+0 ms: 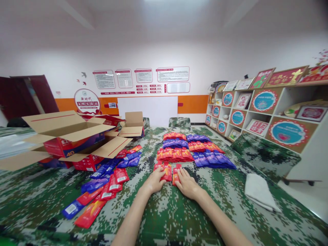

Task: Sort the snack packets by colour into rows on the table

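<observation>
My left hand (pixel 154 180) rests on red sachets (pixel 167 172) lying flat on the table, its thumb apart from the fingers. Beside it, my right hand (pixel 188 184) lies with fingers stretched over another red sachet (pixel 175 174), partly covered by them. Just beyond are overlapping rows of sachets in two columns. The left column has a nearer red row (pixel 175 154), a blue-purple row (pixel 175 143) and a far red row (pixel 174 136). In the right column, a red row (pixel 205 147) lies between a near blue row (pixel 214 159) and a far blue row (pixel 198 138).
Loose red sachets (pixel 91 212) and blue sachets (pixel 96 185) are scattered at left, before open cardboard boxes (pixel 77 145). A folded white cloth (pixel 260 192) lies right on the camouflage tablecloth (pixel 164 218). Camouflage-covered chairs (pixel 266 152) and a display shelf (pixel 256 102) stand beyond.
</observation>
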`<action>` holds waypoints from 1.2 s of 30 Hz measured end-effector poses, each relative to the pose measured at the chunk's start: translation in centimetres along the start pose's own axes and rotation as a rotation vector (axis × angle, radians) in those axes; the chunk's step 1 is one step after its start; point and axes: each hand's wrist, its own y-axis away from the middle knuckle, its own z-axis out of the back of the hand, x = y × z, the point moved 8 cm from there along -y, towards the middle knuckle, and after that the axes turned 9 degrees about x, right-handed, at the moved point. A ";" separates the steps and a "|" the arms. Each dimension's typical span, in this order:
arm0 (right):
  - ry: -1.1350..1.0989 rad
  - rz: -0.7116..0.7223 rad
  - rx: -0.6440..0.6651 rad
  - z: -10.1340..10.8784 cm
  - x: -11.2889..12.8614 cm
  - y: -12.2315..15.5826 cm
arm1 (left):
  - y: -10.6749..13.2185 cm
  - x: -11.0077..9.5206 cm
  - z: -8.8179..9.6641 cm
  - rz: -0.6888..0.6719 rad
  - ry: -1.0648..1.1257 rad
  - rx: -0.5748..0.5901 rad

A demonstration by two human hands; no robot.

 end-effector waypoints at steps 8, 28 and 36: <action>-0.021 0.015 -0.023 0.3 0.6 -1.5 | 0.4 0.1 -0.1 -0.030 0.005 -0.041; -0.031 0.025 -0.097 -0.2 0.9 -1.8 | 1.0 1.1 -0.8 -0.035 -0.065 -0.086; 0.002 0.078 -0.123 -0.9 0.3 -2.5 | 1.6 0.0 -0.2 -0.043 -0.071 -0.095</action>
